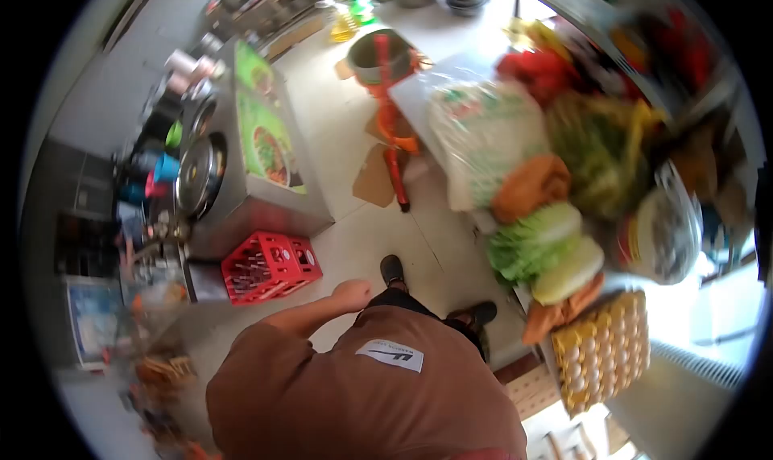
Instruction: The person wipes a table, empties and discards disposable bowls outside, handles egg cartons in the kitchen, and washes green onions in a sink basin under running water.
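My left hand point(352, 295) hangs in front of my brown shirt, above the floor, with its fingers curled in. I see nothing in it, and it touches nothing around it. Nearest to it on the left stands a red plastic crate point(283, 260) with bottles inside. My right hand is out of view. On the table to my right lie a pale green Chinese cabbage point(568, 271), a leafy lettuce-like head point(515, 247), a brown cloth or bag point(531, 188) and several eggs point(594, 373) in a yellowish tray.
A large clear bag of white contents point(487, 134) and a lidded plastic tub point(664, 231) share the right table. Ahead stand a bucket point(378, 57) and a red pole point(394, 166). A steel counter point(274, 218) with pans runs along the left.
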Motion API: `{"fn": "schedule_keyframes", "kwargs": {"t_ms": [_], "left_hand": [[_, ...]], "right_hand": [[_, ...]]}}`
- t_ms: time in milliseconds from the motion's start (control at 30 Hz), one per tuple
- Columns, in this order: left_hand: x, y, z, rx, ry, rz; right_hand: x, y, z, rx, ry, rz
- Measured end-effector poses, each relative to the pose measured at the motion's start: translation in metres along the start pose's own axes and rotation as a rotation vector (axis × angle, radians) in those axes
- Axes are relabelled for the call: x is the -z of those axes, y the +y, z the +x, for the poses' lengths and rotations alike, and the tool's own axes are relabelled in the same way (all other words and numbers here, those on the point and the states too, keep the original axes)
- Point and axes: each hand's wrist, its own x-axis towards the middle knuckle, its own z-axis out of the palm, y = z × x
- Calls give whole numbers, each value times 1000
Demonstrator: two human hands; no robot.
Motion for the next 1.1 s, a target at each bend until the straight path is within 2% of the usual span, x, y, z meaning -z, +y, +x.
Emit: {"fn": "schedule_keyframes", "kwargs": {"t_ms": [67,100,167,200,300,500,800,1100], "left_hand": [[-33,-91,-17,204,-191,61],[-54,-129,-34,227,-187,27],[-102,-200,-56,143,-360,-122],[-76,-193,-81,218,-366,-255],[-80,-239,-91,253,-357,-554],[-63,-304,-75,352,-191,-950],[11,-372,8,452,-11,-1206],[153,-450,108,607,150,-1300]], "right_hand": [[-20,-36,17,6,-100,-44],[-33,-59,29,16,-132,-56],[-58,-117,51,41,-178,-68],[-74,-148,60,57,-190,-72],[-110,-238,72,113,-248,-92],[-187,-404,92,252,-381,-111],[-289,-577,160,331,-560,-127],[-358,-768,278,302,-664,-141]]}}
